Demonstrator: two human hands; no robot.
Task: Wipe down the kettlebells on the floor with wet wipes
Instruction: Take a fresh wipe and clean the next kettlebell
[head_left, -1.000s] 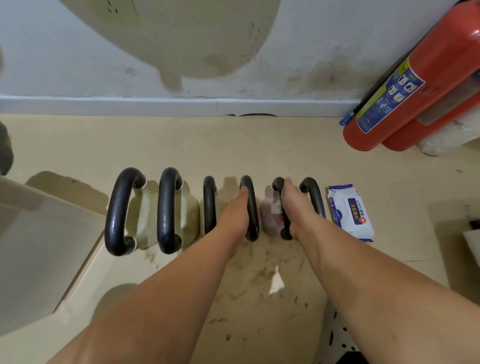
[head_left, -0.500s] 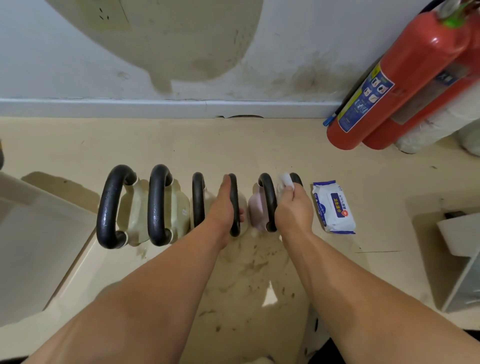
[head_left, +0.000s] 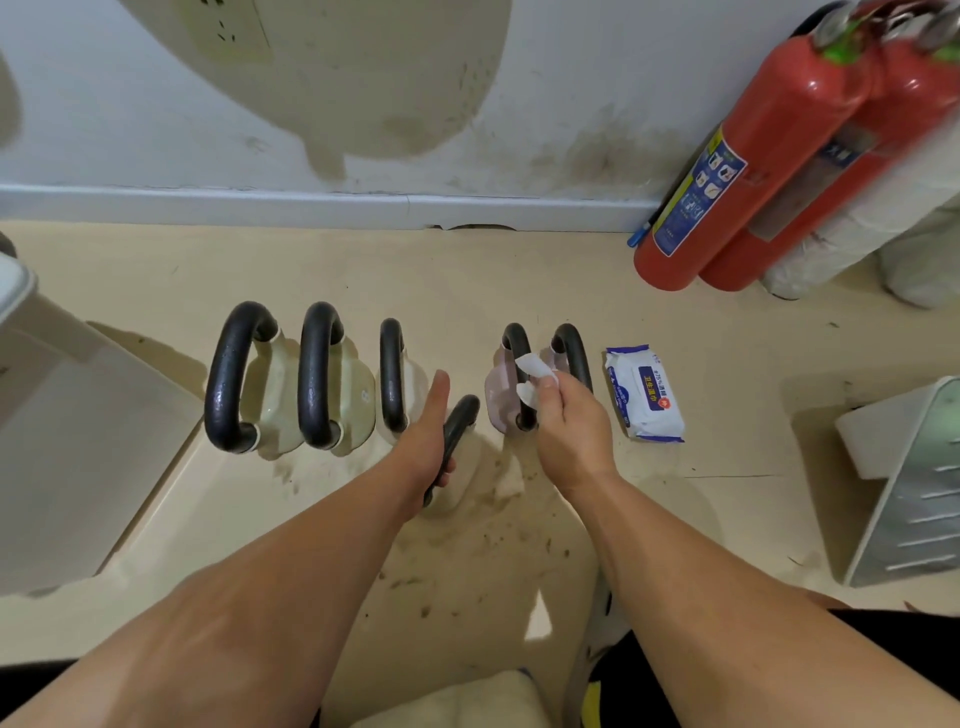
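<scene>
Several kettlebells with black handles stand in a row on the beige floor. My left hand (head_left: 426, 441) grips the black handle (head_left: 460, 426) of a pale kettlebell (head_left: 447, 501), which sits nearer to me than the row. My right hand (head_left: 569, 421) pinches a crumpled white wet wipe (head_left: 532, 374) just above a pink kettlebell (head_left: 501, 395). Two larger pale green kettlebells (head_left: 275, 395) stand at the left of the row. Another black handle (head_left: 574, 353) shows behind my right hand.
A blue and white wet wipe pack (head_left: 644, 395) lies on the floor right of the row. Two red fire extinguishers (head_left: 748, 171) lean on the wall at the back right. A metal bin (head_left: 914, 483) stands right; a pale board (head_left: 78, 441) lies left.
My left hand has pulled one kettlebell out of the row toward me. My right hand has come off the pink kettlebell's handle and now holds the wipe above it.
</scene>
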